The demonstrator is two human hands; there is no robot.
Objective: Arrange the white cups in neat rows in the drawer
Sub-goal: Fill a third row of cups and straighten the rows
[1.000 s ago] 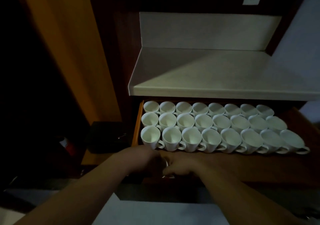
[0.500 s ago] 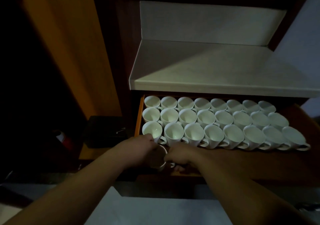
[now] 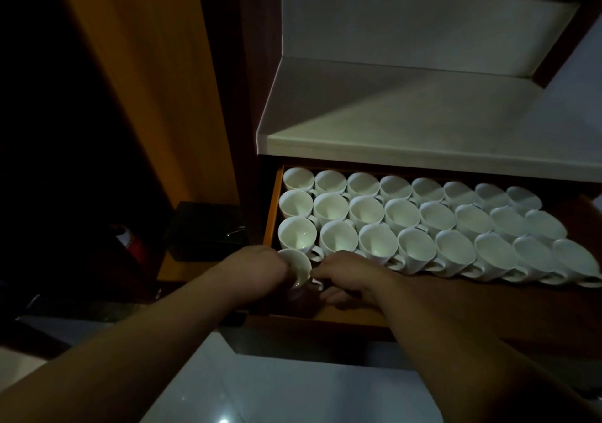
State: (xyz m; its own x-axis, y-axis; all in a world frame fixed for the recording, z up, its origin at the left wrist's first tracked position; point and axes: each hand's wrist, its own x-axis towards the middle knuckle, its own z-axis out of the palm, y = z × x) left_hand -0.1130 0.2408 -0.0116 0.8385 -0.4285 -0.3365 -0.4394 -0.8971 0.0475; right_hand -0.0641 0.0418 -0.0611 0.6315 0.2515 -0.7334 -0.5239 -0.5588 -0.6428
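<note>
The open wooden drawer holds three rows of white cups, mouths up, handles to the right. In front of the nearest row, at the drawer's left end, one more white cup sits between my hands. My left hand wraps its left side. My right hand pinches its handle from the right. The cup's base is hidden in shadow, so I cannot tell if it rests on the drawer floor.
A pale countertop overhangs the drawer's back. A dark box and a red can stand on a low shelf to the left. The drawer's bare front strip runs to the right of my hands.
Both hands have brought a cup up out of the dark front corner towards the nearest row; it now shows more fully between them. The camera has tilted slightly.
</note>
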